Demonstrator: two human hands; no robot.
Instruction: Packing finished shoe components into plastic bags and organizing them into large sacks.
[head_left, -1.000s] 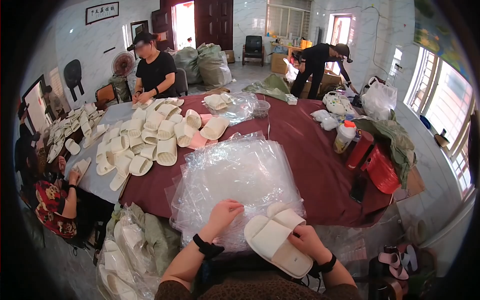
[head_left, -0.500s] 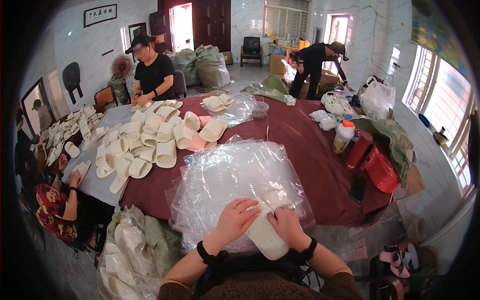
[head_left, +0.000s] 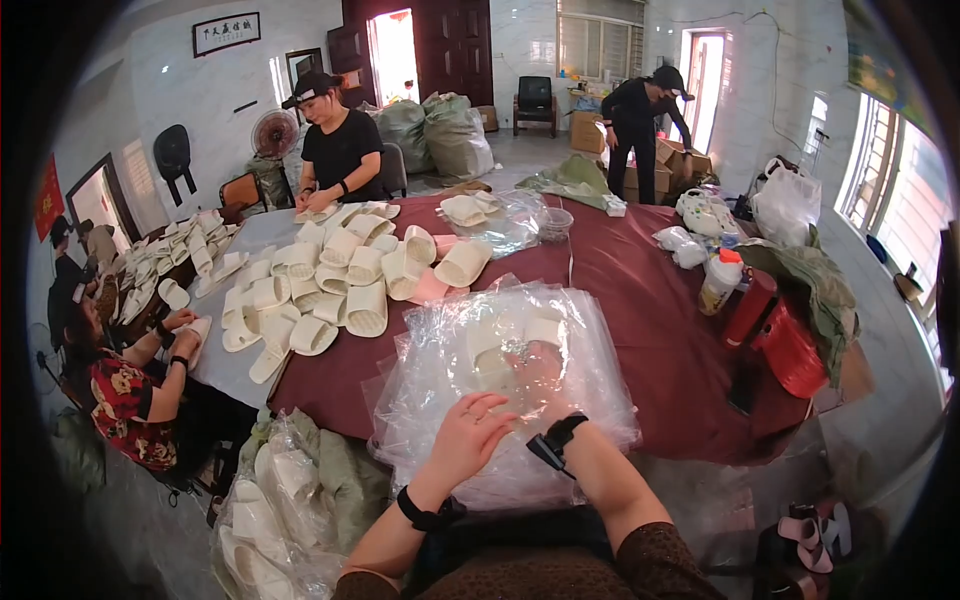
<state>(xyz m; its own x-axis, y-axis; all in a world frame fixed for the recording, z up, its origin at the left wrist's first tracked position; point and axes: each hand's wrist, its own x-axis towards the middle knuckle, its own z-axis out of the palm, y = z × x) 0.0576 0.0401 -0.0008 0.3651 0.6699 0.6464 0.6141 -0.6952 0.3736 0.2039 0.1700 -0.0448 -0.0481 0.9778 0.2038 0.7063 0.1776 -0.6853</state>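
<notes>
Slippers (head_left: 543,330), a cream-white pair with broad straps, are seen beneath glossy clear film on a layered stack of transparent square plastic bags (head_left: 410,410). The stack is laid along the near edge of a desk covered in dark-red cloth (head_left: 690,390). The right hand (head_left: 541,375) is held under the film, just below the slippers; its fingers are blurred by glare, so its grip cannot be told. The left hand (head_left: 470,436) is held beside it, fingers loosely bent; whether film is pinched cannot be told. Farther left, a heap of cream-white slippers (head_left: 365,265) is spread; at right, a white bottle with an orange lid (head_left: 718,287) is set near a red cylindrical flask (head_left: 749,312).
</notes>
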